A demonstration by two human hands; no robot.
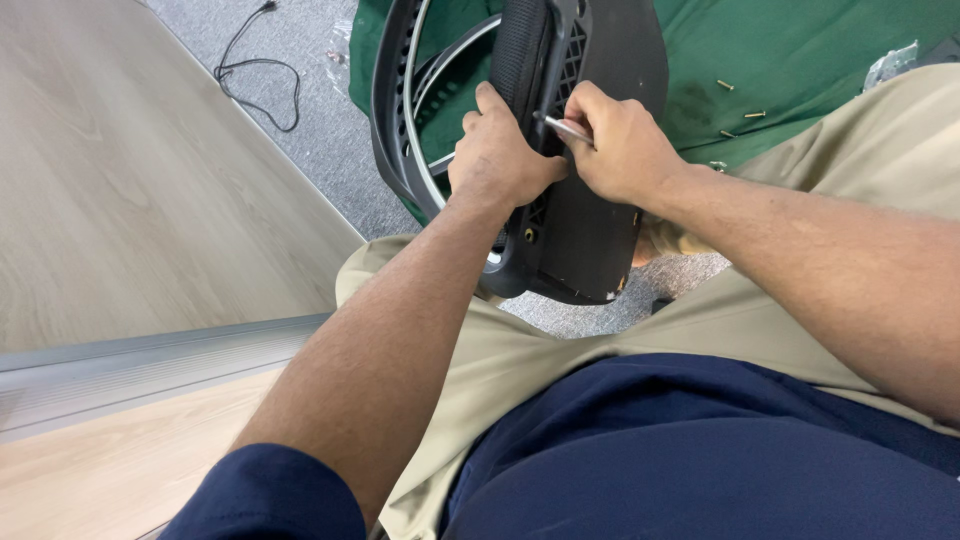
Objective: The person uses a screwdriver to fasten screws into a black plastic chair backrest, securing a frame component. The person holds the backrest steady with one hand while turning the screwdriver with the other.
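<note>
Head view shows the black chair part [585, 215] propped upright between my knees, just in front of the green cloth [800, 70], with my left hand [500, 160] clamped around its ribbed edge and my right hand [625, 150] closed on a slim metal tool [565, 128] whose tip sits against the part beside my left thumb. To do this well, I judge I should keep the left grip firm so the part cannot twist, and keep the tool square to the fastener. Loose brass screws [740, 110] lie on the cloth to the right of the part, and a black cable [260, 85] trails on the carpet to its left.
</note>
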